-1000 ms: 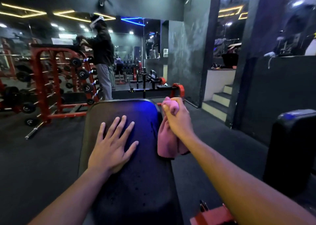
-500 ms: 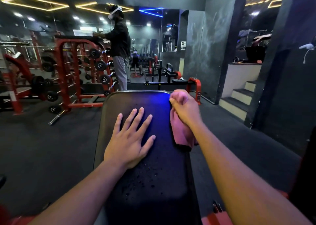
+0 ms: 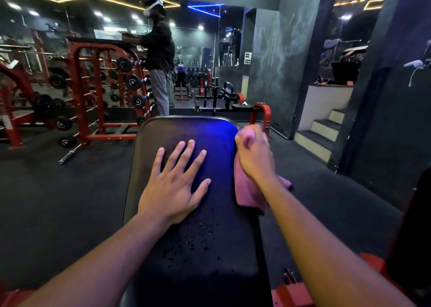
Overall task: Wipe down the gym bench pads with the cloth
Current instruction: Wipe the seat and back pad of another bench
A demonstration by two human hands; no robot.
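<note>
My left hand (image 3: 173, 185) lies flat, fingers spread, on the bench (image 3: 210, 248) pad; my right hand (image 3: 253, 154) clutches the pink cloth (image 3: 247, 192) at the pad's right edge. Droplets (image 3: 198, 236) remain mid-pad: I judge wiping barely begun.

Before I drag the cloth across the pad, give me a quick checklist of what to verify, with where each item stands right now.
1. Cloth in hand: ok. The right hand grips the pink cloth, bunched in the fist.
2. Cloth on the pad: not ok. It hangs at the right edge of the bench pad, not spread on top.
3. Bench steadied: ok. The left hand rests flat on the pad, fingers spread.
4. Wipe path free: not ok. The left hand lies across the upper middle of the pad.
5. Wet to wipe: ok. Droplets sit on the pad near the left wrist.
6. Bench frame locked: cannot tell, hidden under the pad.
</note>
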